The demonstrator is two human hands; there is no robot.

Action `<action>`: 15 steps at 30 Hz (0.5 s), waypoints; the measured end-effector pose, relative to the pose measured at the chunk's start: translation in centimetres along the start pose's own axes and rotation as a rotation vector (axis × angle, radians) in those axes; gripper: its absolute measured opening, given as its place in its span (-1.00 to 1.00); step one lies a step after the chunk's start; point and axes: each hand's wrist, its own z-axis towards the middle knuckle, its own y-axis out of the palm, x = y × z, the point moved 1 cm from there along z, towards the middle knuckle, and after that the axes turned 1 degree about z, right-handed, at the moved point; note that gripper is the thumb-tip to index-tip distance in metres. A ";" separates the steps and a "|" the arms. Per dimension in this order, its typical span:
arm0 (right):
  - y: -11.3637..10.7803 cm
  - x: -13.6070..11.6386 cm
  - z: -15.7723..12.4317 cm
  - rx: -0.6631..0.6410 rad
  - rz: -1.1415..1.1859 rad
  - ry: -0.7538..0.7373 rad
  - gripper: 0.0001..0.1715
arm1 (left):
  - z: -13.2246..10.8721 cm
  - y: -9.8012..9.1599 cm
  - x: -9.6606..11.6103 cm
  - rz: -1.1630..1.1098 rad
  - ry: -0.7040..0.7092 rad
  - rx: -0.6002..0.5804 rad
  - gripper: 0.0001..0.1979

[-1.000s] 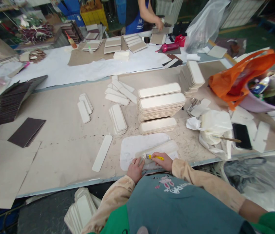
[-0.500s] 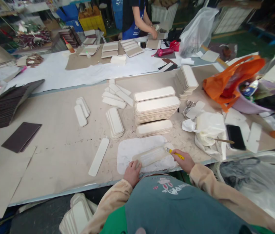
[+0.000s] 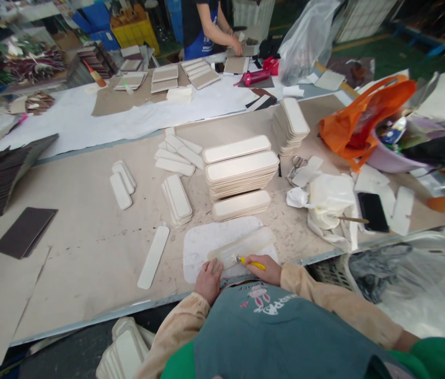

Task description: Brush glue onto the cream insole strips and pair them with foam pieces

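My right hand [image 3: 266, 269] is closed round the yellow handle of a small paintbrush [image 3: 253, 262]. The brush tip touches a long, round-ended pale strip [image 3: 252, 243] near its lower left part. Fingers extended, my left hand [image 3: 209, 279] rests on the strip's left end. Under the strip lies a white rounded sheet [image 3: 195, 245] at the table's front edge. A single cream strip [image 3: 153, 257] lies to the left of the sheet. Just beyond it stand piles of cream strips [image 3: 242, 168], with a smaller fanned pile [image 3: 178, 197] beside them.
At right are a white plastic-wrapped tub [image 3: 331, 197] with a stick across it, a phone [image 3: 372, 212], scissors [image 3: 296, 165] and an orange bag [image 3: 364, 126]. Dark sheets [image 3: 25, 231] lie at left. Across the table a co-worker's hand [image 3: 237, 46] handles boards. A plastic-lined basket [image 3: 415, 284] stands front right.
My right hand has drawn the brush leftward along the strip, from its right end towards my left hand. My left hand stays on the strip's left end. The whole view has shifted slightly.
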 end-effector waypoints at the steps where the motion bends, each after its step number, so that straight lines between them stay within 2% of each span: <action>1: -0.2 0.4 -0.2 0.022 0.018 0.045 -0.73 | 0.0 0.0 0.0 -0.004 0.001 0.002 -0.54; 7: -4.4 3.2 -2.4 0.274 -0.010 0.252 -0.70 | 0.0 -0.3 0.0 -0.025 -0.005 0.006 -0.52; 10: -6.3 3.6 -3.4 0.372 -0.125 0.280 -0.71 | 0.0 -0.3 0.1 -0.015 -0.006 0.006 -0.51; 13: -6.6 2.9 -3.6 0.411 -0.290 0.230 -0.70 | 0.1 -0.2 0.1 -0.003 -0.003 0.000 -0.50; 15: -5.9 2.1 -3.2 0.360 -0.392 0.190 -0.71 | 0.1 -0.2 0.0 -0.005 -0.005 0.001 -0.50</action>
